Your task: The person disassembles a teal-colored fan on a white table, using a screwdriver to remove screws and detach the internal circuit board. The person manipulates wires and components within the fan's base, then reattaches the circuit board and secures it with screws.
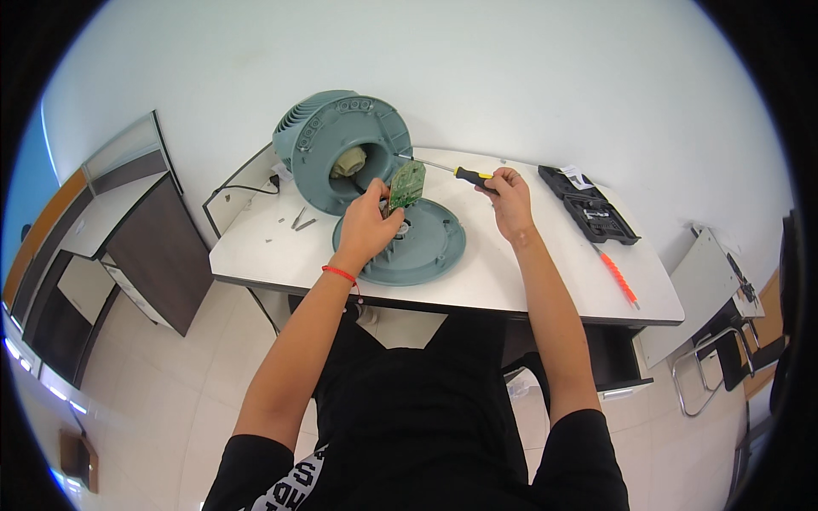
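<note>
My left hand (372,223) is closed on a green circuit board (408,185), which it holds upright above a round grey-green plastic cover (429,254). The cover lies on the white table with its inner side up. Behind it rests the matching grey-green slatted housing (313,175) on its side, its round opening facing me and a beige part (348,162) inside. My right hand (509,204) grips the yellow-and-black handle of a screwdriver (475,178). Its shaft points left, and the tip is near the housing's right rim; whether they touch I cannot tell.
An opened black tool case (590,207) lies at the table's right, with an orange twisted-handled tool (619,279) before it. Tweezers (298,219) and small bits lie left of the cover. A black cable (247,189) crosses the left edge. An open drawer (609,362) juts out below right.
</note>
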`<state>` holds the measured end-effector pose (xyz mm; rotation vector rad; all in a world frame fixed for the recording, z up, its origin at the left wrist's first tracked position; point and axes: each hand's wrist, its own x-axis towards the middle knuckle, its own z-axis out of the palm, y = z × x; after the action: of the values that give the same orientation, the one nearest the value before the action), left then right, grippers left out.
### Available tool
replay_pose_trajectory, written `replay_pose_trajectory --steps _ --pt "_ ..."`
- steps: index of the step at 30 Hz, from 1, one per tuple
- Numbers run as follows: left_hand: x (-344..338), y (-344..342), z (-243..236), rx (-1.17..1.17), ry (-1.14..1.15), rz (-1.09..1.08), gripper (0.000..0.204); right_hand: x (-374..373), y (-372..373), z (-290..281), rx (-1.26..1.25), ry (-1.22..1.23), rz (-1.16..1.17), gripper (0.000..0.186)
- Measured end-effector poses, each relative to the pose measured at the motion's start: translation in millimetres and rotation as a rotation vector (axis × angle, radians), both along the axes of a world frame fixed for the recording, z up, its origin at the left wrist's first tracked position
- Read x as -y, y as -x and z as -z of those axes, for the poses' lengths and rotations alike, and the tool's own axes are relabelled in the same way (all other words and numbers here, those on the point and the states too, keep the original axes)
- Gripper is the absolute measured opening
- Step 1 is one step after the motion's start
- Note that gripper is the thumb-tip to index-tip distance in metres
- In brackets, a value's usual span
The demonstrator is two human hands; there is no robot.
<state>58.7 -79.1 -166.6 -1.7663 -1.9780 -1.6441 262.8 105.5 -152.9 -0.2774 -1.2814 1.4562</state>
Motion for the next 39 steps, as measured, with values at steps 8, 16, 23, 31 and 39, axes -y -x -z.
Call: replay_pose_trajectory --steps 8,16,23,31,39 --pt "-2.8 5.8 5.0 -0.164 -0.131 -0.066 0.027 -0.9 -14.7 0.7 0.054 0.151 -0.323 0.027" --pt "32.8 5.4 0.1 -0.287 -0.099 0.058 0.031 -18.3 -21.2 18.0 0.105 0.232 -0.548 0.033" --pt "35.9 6.1 14.0 -0.312 -0.207 0.06 0.032 -15.1 -24.5 16.9 0.067 0.263 -0.483 0.032" --pt "33.0 8.9 17.9 -0.384 -0.254 0.088 0.032 -52.2 -16.2 -10.5 -0.355 0.291 -0.195 0.024" --pt "43.3 -1.6 18.9 -0.481 -0.221 0.022 0.027 -49.1 36.5 -15.9 -0.533 0.58 -0.09 0.025"
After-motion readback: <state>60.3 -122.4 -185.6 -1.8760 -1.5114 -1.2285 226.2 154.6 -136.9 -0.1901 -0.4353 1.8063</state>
